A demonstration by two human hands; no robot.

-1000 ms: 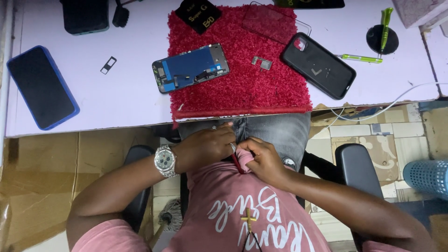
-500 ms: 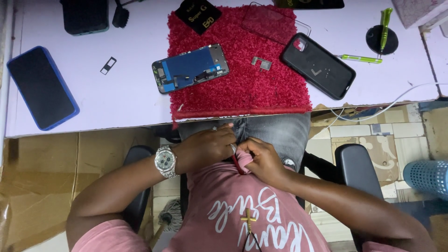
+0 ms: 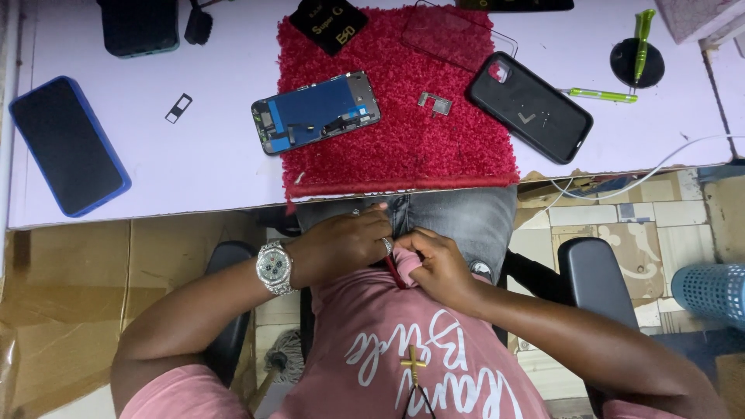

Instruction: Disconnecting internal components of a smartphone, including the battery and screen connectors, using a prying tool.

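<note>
Your left hand (image 3: 345, 242) and right hand (image 3: 438, 264) meet in your lap, below the worktop (image 3: 202, 167) edge, both pinched closed on a small red tool (image 3: 394, 271) at the hem of your pink shirt (image 3: 403, 341). The opened phone (image 3: 316, 112) lies apart on the red mat (image 3: 403, 140).
</note>
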